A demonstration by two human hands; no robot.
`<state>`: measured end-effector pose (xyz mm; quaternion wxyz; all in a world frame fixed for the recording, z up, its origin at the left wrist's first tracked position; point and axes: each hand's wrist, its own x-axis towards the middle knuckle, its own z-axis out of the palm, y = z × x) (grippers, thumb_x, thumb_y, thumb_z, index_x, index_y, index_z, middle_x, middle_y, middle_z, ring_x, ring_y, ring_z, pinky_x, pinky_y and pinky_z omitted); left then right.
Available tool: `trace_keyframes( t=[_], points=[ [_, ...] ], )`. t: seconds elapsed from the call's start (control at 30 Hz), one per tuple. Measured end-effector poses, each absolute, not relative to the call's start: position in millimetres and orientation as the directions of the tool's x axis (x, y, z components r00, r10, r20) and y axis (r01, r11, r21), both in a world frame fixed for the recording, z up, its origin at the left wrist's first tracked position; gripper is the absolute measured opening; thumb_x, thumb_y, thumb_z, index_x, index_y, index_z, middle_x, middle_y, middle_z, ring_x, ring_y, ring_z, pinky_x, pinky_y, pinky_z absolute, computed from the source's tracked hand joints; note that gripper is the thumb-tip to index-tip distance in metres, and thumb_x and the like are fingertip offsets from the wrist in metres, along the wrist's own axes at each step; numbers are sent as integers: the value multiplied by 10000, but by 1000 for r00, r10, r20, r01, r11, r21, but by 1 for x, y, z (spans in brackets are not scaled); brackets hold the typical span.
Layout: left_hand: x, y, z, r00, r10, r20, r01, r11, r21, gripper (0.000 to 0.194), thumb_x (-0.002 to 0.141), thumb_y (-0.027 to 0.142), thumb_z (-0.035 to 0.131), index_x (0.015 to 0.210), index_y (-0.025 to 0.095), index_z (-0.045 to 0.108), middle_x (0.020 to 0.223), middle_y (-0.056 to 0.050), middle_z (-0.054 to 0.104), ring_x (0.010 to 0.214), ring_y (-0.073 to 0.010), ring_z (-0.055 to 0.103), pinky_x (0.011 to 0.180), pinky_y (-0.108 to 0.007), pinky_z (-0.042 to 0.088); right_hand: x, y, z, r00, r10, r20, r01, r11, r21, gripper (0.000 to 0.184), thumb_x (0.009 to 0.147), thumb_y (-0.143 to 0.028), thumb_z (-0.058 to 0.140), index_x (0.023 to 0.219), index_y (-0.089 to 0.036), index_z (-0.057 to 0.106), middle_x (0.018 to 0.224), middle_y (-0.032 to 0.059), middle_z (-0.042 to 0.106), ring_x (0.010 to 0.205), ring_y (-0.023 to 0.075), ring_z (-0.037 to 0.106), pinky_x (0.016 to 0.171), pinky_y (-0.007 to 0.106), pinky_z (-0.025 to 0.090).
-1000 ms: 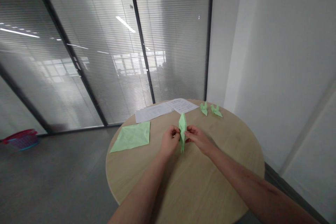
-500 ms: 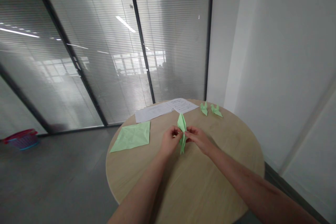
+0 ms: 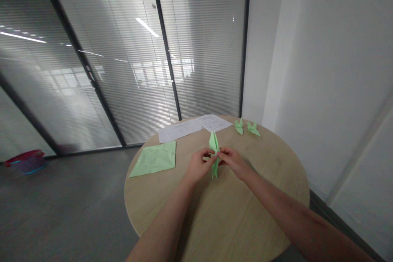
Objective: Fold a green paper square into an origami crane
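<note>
A narrow piece of folded light-green origami paper (image 3: 214, 142) stands lengthwise over the middle of the round table. My left hand (image 3: 199, 163) pinches its left side between thumb and fingers. From the other side, my right hand (image 3: 232, 162) pinches it at about the same height. The paper's pointed upper part and its split lower end show above and below my fingertips, while its middle is partly hidden by them. To the left lies a creased green paper sheet (image 3: 156, 159), apart from both hands.
Two folded green paper birds, a left one (image 3: 238, 127) and a right one (image 3: 253, 129), sit at the table's far right. White printed sheets (image 3: 184, 127) lie along the far edge of the wooden table (image 3: 245, 217). A red-rimmed basket (image 3: 29, 161) is on the floor at left.
The folded paper has shifted very slightly to the right between my fingers, and its upper part looks a little narrower. Both hands keep their pinch in nearly the same place.
</note>
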<state>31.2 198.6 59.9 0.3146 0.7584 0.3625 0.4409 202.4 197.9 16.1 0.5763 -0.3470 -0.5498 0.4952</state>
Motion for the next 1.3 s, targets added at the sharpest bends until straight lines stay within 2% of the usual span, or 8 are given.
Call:
trace_keyframes(
  t=[0.27, 0.47, 0.6, 0.77, 0.93, 1.13, 1.3],
  points=[
    [31, 204, 55, 348, 833, 430, 312, -535, 785, 176, 784, 290, 668, 903, 178, 734, 873, -63, 723, 809, -192, 646, 645, -255, 499, 204, 200, 16, -87, 954, 288, -181, 269, -946, 318, 757, -498, 729, 799, -184, 710, 854, 44, 678, 789, 183, 615, 688, 309, 514],
    [30, 215, 45, 368, 850, 376, 167, -459, 873, 237, 793, 336, 676, 910, 142, 745, 797, -63, 717, 698, -166, 623, 656, -267, 481, 204, 199, 18, -56, 962, 269, -184, 255, -949, 294, 745, -471, 730, 856, -199, 713, 874, 42, 687, 788, 191, 622, 678, 316, 501],
    [31, 217, 43, 363, 881, 305, 55, -346, 936, 310, 764, 399, 711, 907, 125, 733, 798, -66, 713, 673, -163, 625, 634, -270, 482, 204, 197, 21, -6, 962, 273, -199, 266, -943, 269, 729, -419, 746, 893, -231, 647, 875, 17, 669, 788, 187, 621, 660, 305, 500],
    [33, 215, 44, 328, 907, 266, -3, -280, 960, 343, 712, 439, 757, 855, 135, 689, 727, -34, 678, 622, -141, 608, 592, -253, 478, 202, 197, 21, 54, 961, 272, -199, 277, -940, 358, 683, -406, 788, 839, -246, 509, 791, -24, 590, 703, 165, 588, 610, 293, 502],
    [34, 214, 45, 294, 925, 242, -59, -235, 970, 361, 659, 422, 791, 814, 149, 613, 677, 0, 639, 583, -121, 586, 565, -233, 470, 201, 197, 19, -2, 967, 256, -189, 251, -949, 367, 691, -466, 784, 791, -229, 523, 756, -11, 584, 685, 166, 582, 629, 304, 509],
    [33, 215, 45, 275, 923, 268, -50, -265, 963, 299, 660, 364, 768, 761, 155, 579, 638, 21, 602, 554, -101, 542, 541, -214, 415, 201, 198, 18, -33, 969, 243, -173, 234, -957, 390, 675, -483, 798, 685, -219, 511, 655, -34, 543, 619, 148, 548, 618, 298, 486],
    [33, 216, 43, 256, 912, 319, -9, -328, 945, 265, 649, 342, 750, 700, 165, 560, 622, 30, 556, 559, -95, 501, 539, -212, 383, 200, 198, 18, -56, 969, 241, -188, 227, -956, 371, 670, -490, 795, 700, -208, 556, 669, -29, 579, 638, 155, 567, 638, 302, 477]
  ],
)
